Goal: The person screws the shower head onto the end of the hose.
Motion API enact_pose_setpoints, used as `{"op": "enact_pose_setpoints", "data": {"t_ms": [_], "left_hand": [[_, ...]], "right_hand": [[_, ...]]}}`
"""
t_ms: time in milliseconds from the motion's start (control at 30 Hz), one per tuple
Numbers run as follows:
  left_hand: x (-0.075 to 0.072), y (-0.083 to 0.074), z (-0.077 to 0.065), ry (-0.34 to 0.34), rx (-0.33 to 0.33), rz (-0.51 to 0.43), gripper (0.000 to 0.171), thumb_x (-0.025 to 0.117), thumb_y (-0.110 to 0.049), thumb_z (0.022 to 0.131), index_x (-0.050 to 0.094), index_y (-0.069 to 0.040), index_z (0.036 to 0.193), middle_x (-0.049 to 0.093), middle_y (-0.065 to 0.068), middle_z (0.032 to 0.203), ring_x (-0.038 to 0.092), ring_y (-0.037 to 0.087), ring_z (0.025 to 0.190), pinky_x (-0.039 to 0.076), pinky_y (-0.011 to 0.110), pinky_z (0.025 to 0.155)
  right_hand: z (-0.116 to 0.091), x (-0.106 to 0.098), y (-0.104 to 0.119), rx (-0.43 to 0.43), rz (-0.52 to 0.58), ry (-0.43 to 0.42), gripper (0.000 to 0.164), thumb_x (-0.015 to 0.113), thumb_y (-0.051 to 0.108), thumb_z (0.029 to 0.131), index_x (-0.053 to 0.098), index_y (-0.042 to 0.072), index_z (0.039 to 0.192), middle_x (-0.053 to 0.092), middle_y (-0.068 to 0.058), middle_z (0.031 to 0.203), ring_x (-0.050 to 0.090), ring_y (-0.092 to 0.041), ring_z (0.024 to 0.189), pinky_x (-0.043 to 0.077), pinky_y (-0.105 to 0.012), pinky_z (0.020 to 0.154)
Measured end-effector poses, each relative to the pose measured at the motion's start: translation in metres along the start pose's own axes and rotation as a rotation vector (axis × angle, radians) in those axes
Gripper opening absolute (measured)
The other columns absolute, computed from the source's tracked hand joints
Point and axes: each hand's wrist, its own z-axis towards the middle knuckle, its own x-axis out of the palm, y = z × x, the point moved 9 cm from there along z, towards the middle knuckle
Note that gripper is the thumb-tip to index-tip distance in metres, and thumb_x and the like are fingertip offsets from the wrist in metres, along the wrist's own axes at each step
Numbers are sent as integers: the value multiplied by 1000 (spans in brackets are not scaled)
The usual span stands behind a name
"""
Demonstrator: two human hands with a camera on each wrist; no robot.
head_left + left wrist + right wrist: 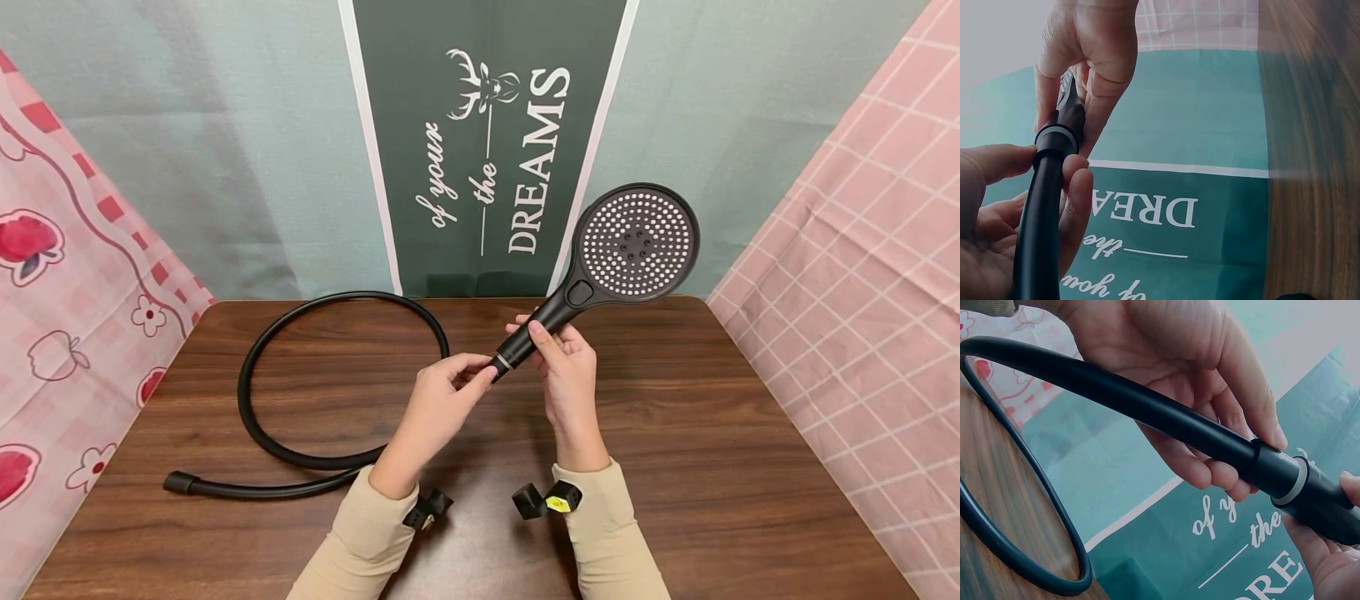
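Note:
A black handheld shower head [637, 242] with a round, dotted spray face is raised above the table, its handle slanting down to the left. My right hand [568, 375] grips the handle, thumb on the near side. With thumb and fingers my left hand [442, 404] pinches the end fitting of a black shower hose [258, 429] at the bottom of that handle. In the right wrist view the hose's collar [1267, 464] meets the handle end, and a pale ring [1299, 481] shows at the joint. Whether the threads are engaged is hidden.
The hose loops over the left of the brown wooden table [720, 483], and its other end fitting [180, 482] lies near the left edge. A green printed cloth [487, 142] hangs behind. Pink patterned cloths stand at both sides.

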Motion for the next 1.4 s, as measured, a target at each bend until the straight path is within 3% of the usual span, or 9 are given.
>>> {"op": "enact_pose_setpoints", "data": {"t_ms": [500, 833, 1133, 1300, 1400], "left_hand": [[-1, -4, 0, -34, 42, 66, 22, 71, -22, 93, 74, -12, 112, 74, 4, 97, 67, 13, 84, 55, 28, 75], [0, -11, -3, -78, 121, 145, 23, 70, -24, 93, 74, -12, 113, 71, 4, 97, 67, 14, 89, 57, 32, 78], [0, -5, -1, -40, 62, 95, 24, 70, -25, 94, 74, -13, 114, 73, 4, 100, 66, 14, 87, 55, 30, 75], [0, -6, -1, -35, 61, 84, 23, 70, -26, 94, 74, -14, 114, 72, 4, 98, 64, 11, 84, 53, 26, 73], [-1, -7, -2, -44, 71, 88, 23, 70, -26, 94, 74, -13, 113, 72, 4, 97, 64, 11, 83, 54, 27, 73]], "right_hand": [[0, 1, 1, -9, -10, 8, 12, 61, 6, 97, 66, 0, 107, 76, -8, 96, 76, -15, 90, 58, -27, 83], [0, 1, 1, -8, -9, 5, 11, 61, 5, 97, 66, 1, 106, 76, -7, 95, 76, -15, 89, 58, -28, 84], [1, 1, 1, -9, 3, 20, 12, 61, 6, 98, 66, 1, 108, 76, -6, 96, 75, -15, 90, 58, -28, 85], [1, 3, 0, -2, 85, 61, 12, 58, 4, 99, 62, 3, 110, 75, -5, 98, 75, -16, 92, 57, -28, 86], [1, 4, -2, 6, 151, 88, 18, 55, 3, 99, 58, -2, 117, 74, -6, 100, 75, -18, 93, 57, -30, 89]]}}
